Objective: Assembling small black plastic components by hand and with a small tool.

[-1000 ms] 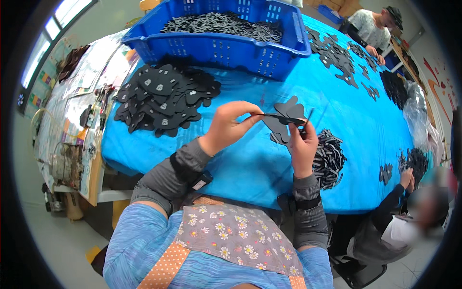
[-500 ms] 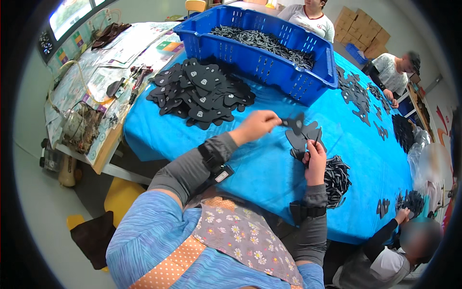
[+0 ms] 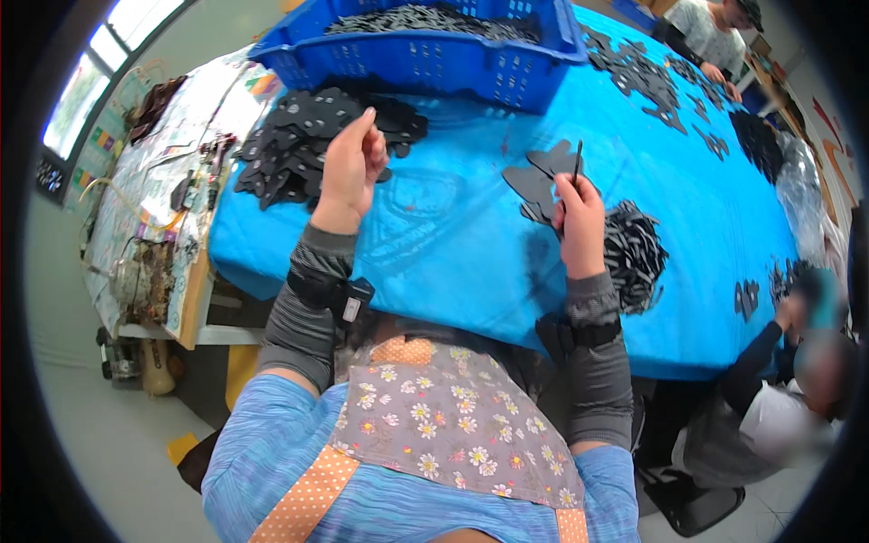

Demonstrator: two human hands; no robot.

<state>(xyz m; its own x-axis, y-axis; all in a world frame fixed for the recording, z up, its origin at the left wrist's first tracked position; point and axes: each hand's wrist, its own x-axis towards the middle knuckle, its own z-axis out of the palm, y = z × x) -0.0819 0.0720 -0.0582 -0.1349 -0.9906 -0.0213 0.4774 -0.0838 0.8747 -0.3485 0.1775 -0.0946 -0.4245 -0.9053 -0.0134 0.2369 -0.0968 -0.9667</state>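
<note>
My left hand (image 3: 351,170) is raised beside the pile of flat black cut-out pieces (image 3: 288,136) on the left of the table. Its fingers are curled in; whatever they hold, if anything, is hidden. My right hand (image 3: 582,222) pinches a thin black strip (image 3: 578,163) that stands upright above the thumb. Just left of that hand, several black cut-out pieces (image 3: 529,184) lie overlapped on the blue cloth. A heap of narrow black strips (image 3: 636,258) sits against the right side of my right wrist.
A blue crate (image 3: 434,68) holding many dark strips stands at the back of the blue-covered table (image 3: 434,281). More black pieces (image 3: 638,77) are spread at far right, where a person works (image 3: 715,41). Another person (image 3: 751,425) sits at lower right. A paper-covered bench (image 3: 195,154) adjoins on the left.
My left hand has moved left, from the cut-out pieces near my right hand to the big pile; the black piece it held no longer shows. The strip in my right hand now points up. The view has shifted.
</note>
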